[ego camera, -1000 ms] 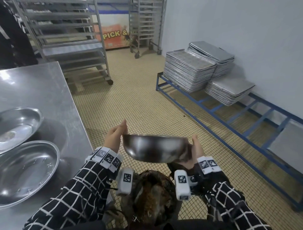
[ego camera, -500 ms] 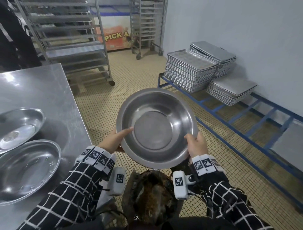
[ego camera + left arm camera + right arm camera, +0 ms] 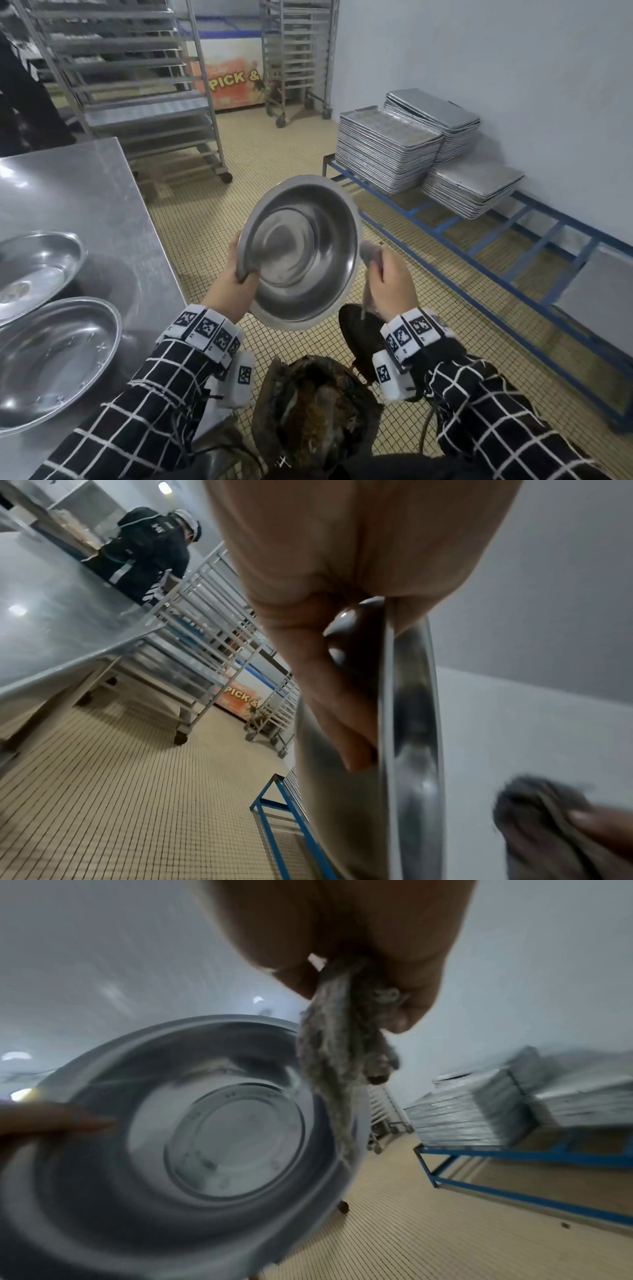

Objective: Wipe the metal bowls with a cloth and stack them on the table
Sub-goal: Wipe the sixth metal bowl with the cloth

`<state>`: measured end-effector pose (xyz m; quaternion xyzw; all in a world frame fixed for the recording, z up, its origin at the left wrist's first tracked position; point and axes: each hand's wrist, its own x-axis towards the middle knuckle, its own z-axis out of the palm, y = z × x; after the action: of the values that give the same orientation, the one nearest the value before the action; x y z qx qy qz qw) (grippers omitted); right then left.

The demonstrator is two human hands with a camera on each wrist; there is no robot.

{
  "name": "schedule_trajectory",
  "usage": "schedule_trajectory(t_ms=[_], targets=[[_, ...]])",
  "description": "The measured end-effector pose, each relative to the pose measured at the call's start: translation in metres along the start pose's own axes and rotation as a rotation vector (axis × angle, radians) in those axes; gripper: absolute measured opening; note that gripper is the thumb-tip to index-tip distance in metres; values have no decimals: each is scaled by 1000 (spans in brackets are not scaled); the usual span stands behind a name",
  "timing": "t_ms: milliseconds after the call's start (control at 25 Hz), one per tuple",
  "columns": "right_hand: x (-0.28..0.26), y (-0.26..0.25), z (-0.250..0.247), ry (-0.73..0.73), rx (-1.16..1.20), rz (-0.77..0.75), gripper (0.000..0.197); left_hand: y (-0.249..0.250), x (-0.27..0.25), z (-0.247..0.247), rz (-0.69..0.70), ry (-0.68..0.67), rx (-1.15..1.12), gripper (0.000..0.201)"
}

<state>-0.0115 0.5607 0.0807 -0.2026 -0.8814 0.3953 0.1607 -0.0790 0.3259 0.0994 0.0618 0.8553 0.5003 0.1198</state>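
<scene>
Centre frame: steel bowl point(image 3: 301, 253) tilted up, left hand point(image 3: 233, 284) pinching its left rim. Right hand point(image 3: 390, 284) clutches grey cloth point(image 3: 329, 1053) beside right rim. Bowl looks light, rigid, slick; rim grip seems safest.

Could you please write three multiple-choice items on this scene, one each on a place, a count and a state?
1. Where is the round bowl?
A. on the table
B. held in the air over the floor
C. on the blue rack

2. How many oval dishes lie on the table?
A. two
B. four
C. none

3. What is the right hand doing?
A. hanging open
B. gripping the bowl's rim
C. gripping a grey cloth

Answers:
1 B: the left hand holds it by the rim above the tiles.
2 A: a far dish and a near dish.
3 C: the cloth hangs from its curled fingers.
</scene>
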Motion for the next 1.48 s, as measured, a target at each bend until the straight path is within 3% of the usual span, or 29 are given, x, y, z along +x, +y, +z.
schedule_trajectory(t_ms=[120,320,440,560,680,760,800,880,960,1040,1200,1280,1480], targets=[[18,-15,-1,1,-53,-225,32,0,-1,4,42,-52,53,44],[47,-17,14,26,-203,-313,22,8,-11,16,130,-161,72,45],[44,-28,24,-64,-201,-336,31,12,-10,15,131,-198,-25,48],[29,-36,35,-188,-179,-523,41,15,-4,11,165,-217,-73,47],[14,-26,42,-403,-200,-665,40,19,2,8,160,-225,-105,48],[13,-10,40,-484,-228,-593,37,19,8,6,134,-215,-91,51],[15,-3,38,-452,-235,-511,33,20,10,4,127,-216,-77,54],[25,10,30,-237,-237,-352,25,22,13,5,93,-210,-69,47],[44,12,18,16,-175,-306,26,26,13,5,58,-192,-88,20],[62,5,6,94,-185,-332,31,33,11,8,50,-185,-106,11],[74,-7,9,47,-350,-420,32,45,8,14,81,-123,-210,9],[62,-10,20,-8,-383,-385,30,48,12,17,94,-87,-257,3],[29,-28,37,-326,-382,-364,22,44,23,24,117,-13,-254,17]])
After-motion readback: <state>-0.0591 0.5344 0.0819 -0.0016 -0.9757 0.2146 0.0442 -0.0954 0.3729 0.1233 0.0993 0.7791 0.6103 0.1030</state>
